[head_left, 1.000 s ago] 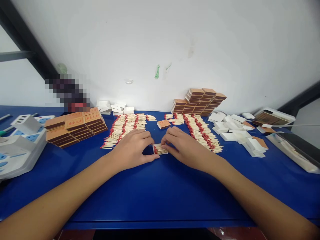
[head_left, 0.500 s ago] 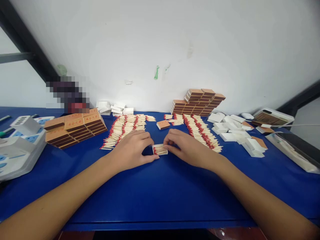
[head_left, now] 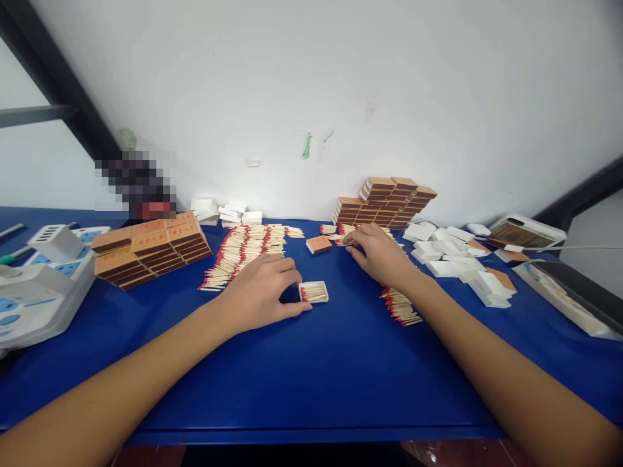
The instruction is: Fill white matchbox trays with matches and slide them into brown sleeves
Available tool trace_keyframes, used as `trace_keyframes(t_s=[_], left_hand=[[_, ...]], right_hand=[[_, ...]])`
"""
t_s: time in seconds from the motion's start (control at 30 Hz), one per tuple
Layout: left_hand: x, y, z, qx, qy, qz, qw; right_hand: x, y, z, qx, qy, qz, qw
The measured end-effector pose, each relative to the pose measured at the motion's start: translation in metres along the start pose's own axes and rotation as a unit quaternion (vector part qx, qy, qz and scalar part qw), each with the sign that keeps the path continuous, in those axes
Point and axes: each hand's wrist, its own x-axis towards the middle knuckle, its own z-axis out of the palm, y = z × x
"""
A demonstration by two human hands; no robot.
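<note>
My left hand (head_left: 265, 288) rests on the table, its thumb and fingers closed around the left end of a white matchbox tray (head_left: 327, 297). Inside that tray lie red-tipped matches (head_left: 315, 293), heads to the left. Farther back, my right hand (head_left: 377, 251) reaches over the right-hand heap of matches (head_left: 400, 306) and hides much of it. Its fingertips are pinched together on matches at the heap's left side. A labelled matchbox (head_left: 318, 244) lies just left of those fingertips. Behind my left hand spreads another heap of matches (head_left: 248, 250) in rows.
Matchboxes are stacked at the left (head_left: 156, 250) and against the wall (head_left: 384, 204). White trays lie in piles at the right (head_left: 445, 250) and back left (head_left: 226, 213). A power strip (head_left: 73, 292) stands far left; a dark phone-like slab (head_left: 579, 292) lies far right.
My right hand has left the tray and moved back and right to the matches. My left hand still holds the tray. The view has shifted slightly.
</note>
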Motion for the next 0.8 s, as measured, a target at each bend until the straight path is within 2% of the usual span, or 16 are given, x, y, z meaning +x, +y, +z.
trace_keyframes(t_s=[0.33, 0.47, 0.57, 0.67, 0.8], left_hand=[[0.0, 0.001, 0.0, 0.002, 0.001, 0.001, 1.0], [0.0, 0.001, 0.0, -0.005, -0.005, -0.005, 1.0], [0.0, 0.001, 0.0, -0.002, -0.003, -0.009, 1.0], [0.001, 0.0, 0.0, 0.004, 0.0, -0.01, 1.0], [0.002, 0.0, 0.0, 0.009, -0.002, -0.009, 1.0]], right_hand=[[0.005, 0.0, 0.001, 0.037, -0.045, 0.005, 0.998], [0.004, -0.01, -0.005, 0.061, -0.065, 0.013, 0.996], [-0.001, -0.035, -0.016, 0.106, -0.052, -0.01, 0.993], [-0.008, -0.074, -0.028, 0.133, -0.041, -0.048, 0.989], [-0.016, -0.116, -0.035, 0.071, -0.074, -0.116, 0.988]])
